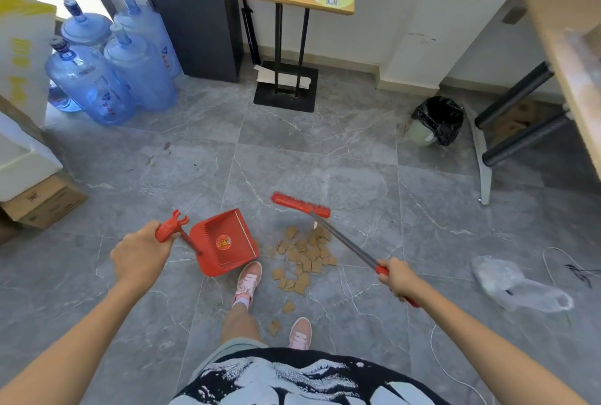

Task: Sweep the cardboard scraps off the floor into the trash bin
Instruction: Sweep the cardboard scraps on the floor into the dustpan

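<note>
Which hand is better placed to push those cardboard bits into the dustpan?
The right hand: it grips the broom, whose head lies just beyond the cardboard scraps. The left hand holds the dustpan beside the pile, ready to receive.

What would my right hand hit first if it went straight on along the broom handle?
Probably the red broom head down at the floor. On the way your right hand would pass over the edge of the cardboard scraps, though height is hard to judge.
</note>
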A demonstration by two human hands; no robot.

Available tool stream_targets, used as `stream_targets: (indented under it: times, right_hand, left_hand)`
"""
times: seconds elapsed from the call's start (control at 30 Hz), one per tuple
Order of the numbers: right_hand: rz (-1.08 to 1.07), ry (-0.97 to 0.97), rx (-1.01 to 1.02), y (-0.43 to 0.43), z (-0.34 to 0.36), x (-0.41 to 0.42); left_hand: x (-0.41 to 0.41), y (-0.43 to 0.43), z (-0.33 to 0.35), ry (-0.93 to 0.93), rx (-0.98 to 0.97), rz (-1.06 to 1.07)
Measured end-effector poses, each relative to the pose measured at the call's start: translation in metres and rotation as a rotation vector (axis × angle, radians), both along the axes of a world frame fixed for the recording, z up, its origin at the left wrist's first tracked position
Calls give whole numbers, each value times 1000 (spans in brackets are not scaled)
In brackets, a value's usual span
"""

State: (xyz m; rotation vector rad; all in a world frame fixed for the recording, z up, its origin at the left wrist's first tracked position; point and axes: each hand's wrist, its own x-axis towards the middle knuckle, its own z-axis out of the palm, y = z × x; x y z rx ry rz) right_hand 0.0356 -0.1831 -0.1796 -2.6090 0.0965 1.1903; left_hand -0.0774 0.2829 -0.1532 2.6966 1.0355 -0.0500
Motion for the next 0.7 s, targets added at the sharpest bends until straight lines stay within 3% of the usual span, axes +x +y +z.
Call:
stream_targets:
  times: [0.3,0.7]
  right_hand:
    - [-378,43,3,62,-17,52]
    - [-604,242,-78,115,-59,57]
  left_hand:
    - [44,12,-10,56,-33,-74]
    - [99,47,-20,91,-59,-163]
